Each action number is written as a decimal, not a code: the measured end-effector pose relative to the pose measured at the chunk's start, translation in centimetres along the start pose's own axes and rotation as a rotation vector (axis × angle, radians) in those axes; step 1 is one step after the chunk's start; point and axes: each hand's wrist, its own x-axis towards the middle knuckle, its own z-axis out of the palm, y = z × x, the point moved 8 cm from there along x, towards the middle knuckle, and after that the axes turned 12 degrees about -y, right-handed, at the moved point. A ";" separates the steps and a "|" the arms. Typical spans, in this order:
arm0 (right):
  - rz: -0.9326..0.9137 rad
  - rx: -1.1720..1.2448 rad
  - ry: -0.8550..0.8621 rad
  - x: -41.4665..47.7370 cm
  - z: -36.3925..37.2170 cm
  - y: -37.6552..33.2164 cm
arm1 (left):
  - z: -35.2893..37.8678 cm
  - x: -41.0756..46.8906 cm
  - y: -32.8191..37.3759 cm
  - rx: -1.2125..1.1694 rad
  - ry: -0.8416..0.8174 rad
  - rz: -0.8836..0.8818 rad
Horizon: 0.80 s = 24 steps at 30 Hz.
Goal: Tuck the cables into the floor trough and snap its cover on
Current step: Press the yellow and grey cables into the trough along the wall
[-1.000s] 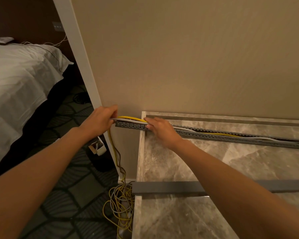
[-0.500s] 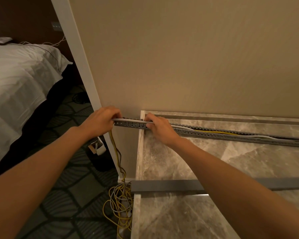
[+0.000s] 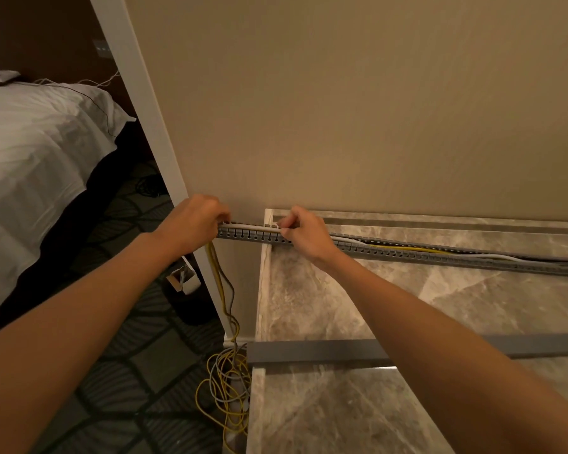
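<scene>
Far left: bed point(image 3: 30, 165) with white sheet, dark patterned carpet point(image 3: 128, 371) beside it. Small white box point(image 3: 182, 280) on the carpet near the white door trim point(image 3: 151, 126).

Left hand point(image 3: 194, 224): fingers curled tight round the cables point(image 3: 222, 290) right where they exit the trough's left end. The yellow and grey runs drop from under that hand down the trim and end in a loose coil point(image 3: 223, 388) on the carpet, against the marble edge.

Slotted trough point(image 3: 407, 253): grey, open on top, lies on the marble floor point(image 3: 341, 306) along the beige wall point(image 3: 341, 109). Its left end overhangs the marble's edge. Inside it: a pale grey cable along the top near the hands, yellow and white ones showing further right.

Right hand point(image 3: 304, 234): thumb and curled fingers pinching the trough's top rim just inside the marble edge. Can't tell whether the pale cable is in the pinch too.

Cover point(image 3: 309, 352): flat grey strip on the marble nearer the camera, well apart from the trough, left end at the marble edge, partly hidden by the right forearm. Bare marble between the two.
</scene>
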 end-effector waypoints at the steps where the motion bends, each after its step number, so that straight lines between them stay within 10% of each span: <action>1: 0.011 0.013 0.021 0.0 -0.2 0.1 | -0.1 0.1 0.6 0.003 -0.002 -0.001; 24: -0.267 -0.898 0.183 -5.2 -2.9 0.8 | 3.5 2.7 9.9 0.382 -0.153 0.080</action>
